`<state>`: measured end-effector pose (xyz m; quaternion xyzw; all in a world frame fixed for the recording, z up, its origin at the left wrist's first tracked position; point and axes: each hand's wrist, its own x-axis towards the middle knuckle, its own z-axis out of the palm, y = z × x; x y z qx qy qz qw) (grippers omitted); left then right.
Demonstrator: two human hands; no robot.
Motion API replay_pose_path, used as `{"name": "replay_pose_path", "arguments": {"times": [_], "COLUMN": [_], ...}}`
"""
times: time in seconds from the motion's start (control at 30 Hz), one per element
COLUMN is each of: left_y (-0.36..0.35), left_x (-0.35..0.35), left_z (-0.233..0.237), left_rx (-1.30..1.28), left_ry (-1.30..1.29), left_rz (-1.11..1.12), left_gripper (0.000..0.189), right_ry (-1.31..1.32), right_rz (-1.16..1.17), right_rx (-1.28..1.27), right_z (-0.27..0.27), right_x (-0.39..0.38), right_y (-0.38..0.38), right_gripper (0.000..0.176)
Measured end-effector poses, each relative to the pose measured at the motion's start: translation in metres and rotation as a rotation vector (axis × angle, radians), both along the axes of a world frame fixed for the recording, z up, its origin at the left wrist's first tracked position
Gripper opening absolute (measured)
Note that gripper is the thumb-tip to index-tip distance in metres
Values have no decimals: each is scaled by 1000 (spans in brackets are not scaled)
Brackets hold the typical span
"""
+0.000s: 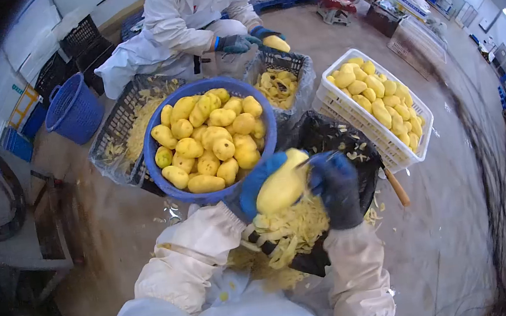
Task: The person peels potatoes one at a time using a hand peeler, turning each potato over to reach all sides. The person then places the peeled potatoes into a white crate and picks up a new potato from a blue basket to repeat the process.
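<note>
A pale peeled potato is gripped in my left hand, which wears a blue glove. My right hand, in a dark blue glove smeared by motion, is closed on a thin peeler at the potato's upper right side; most of the tool is hidden. Below both hands, potato peelings are heaped over a black-lined container. To the left stands a round blue basket full of yellow potatoes. A white crate at right holds smoother, peeled potatoes.
Across from me, a person in white holds a potato above a lined crate of peelings. Another lined crate stands behind the blue basket. A wooden handle sticks out beside the black liner. An empty blue basket is farther left.
</note>
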<state>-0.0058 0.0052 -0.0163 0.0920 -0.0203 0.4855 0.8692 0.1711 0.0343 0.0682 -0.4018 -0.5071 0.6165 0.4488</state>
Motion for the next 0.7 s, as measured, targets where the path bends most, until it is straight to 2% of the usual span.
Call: {"name": "replay_pose_path", "arguments": {"times": [0.03, 0.07, 0.1, 0.17, 0.2, 0.23, 0.3, 0.37, 0.4, 0.43, 0.5, 0.53, 0.57, 0.63, 0.67, 0.7], "left_y": [-6, -17, -11, -4, -9, -10, -10, -7, -4, -4, -4, 0, 0, -4, -5, -9], "left_x": [-5, 7, 7, 5, 11, 10, 14, 11, 10, 9, 8, 9, 7, 3, 11, 15], "left_z": [-4, 45, 50, 57, 70, 72, 82, 32, 23, 24, 27, 26, 26, 30, 34, 39], "left_rx": [-129, 80, 96, 107, -194, -144, 343, -110, 33, 35, -265, 32, 31, 610, 47, 40], "left_ry": [159, 463, 474, 624, 516, 749, 1267, 259, 164, 165, 203, 38, 37, 1226, 578, 575], "left_rz": [-108, 26, 12, 18, 135, 215, 296, -87, -125, -124, 25, 69, 74, 505, 275, 286], "left_gripper": [51, 53, 53, 49, 43, 41, 43, 46, 51, 51, 51, 49, 49, 47, 49, 49], "right_ry": [64, 86, 97, 383, 276, 234, 61, -190, 28, 29, 461, 339, 239, 105, 100, 119], "right_rz": [-158, -210, -227, -66, 26, 95, 163, -177, -222, -222, -76, 39, 66, 147, 157, 124], "right_rx": [52, 201, 212, -106, -118, -106, 2, 393, 307, 309, -67, -131, -114, -199, -202, -233], "right_z": [-16, -51, -41, -7, -3, 7, -3, -12, -38, -35, -20, -12, -17, -13, -14, -15], "right_x": [14, 34, 33, 26, 22, 11, 7, 15, 32, 31, 24, 19, 9, 1, -1, -2], "right_y": [21, 45, 42, 19, 5, -9, -7, 17, 36, 35, 21, 9, 2, -4, -4, -4], "right_gripper": [11, 12, 12, 15, 17, 16, 16, 14, 13, 13, 14, 14, 17, 14, 14, 13]}}
